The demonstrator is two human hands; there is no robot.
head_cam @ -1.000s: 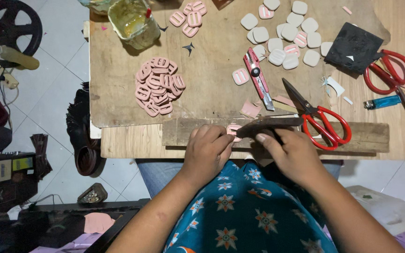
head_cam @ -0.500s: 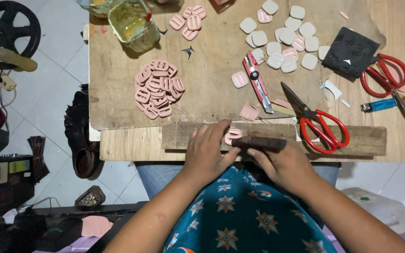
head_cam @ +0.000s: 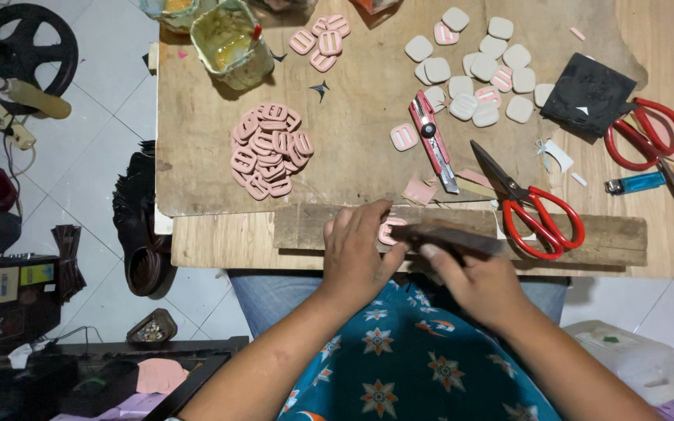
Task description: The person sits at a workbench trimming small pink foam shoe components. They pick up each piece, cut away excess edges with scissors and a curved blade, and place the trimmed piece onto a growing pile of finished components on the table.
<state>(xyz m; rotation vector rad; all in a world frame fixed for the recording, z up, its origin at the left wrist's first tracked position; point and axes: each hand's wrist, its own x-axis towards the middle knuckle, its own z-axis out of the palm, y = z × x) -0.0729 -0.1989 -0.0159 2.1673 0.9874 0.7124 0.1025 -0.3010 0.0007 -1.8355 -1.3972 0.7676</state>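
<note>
My left hand point(head_cam: 356, 253) presses a small pink buckle-shaped piece point(head_cam: 390, 231) down on a worn wooden board point(head_cam: 306, 226) at the table's near edge. My right hand point(head_cam: 473, 281) grips a dark, flat wooden-handled tool point(head_cam: 450, 236) lying across the piece. A pile of pink slotted pieces point(head_cam: 268, 148) lies to the upper left of my hands. Grey and pink square pieces point(head_cam: 481, 74) are spread at the upper middle.
Red-handled scissors point(head_cam: 536, 210) lie right of my hands, a second red pair point(head_cam: 645, 132) further right beside a black pad point(head_cam: 590, 93) and a blue lighter point(head_cam: 637, 183). A red utility knife point(head_cam: 431, 140) and a glue tub point(head_cam: 232, 43) sit on the wooden table point(head_cam: 352, 156).
Both hands with the dark tool have shifted slightly along the board; the pink piece stays under my left fingers. The view has drifted a little.
</note>
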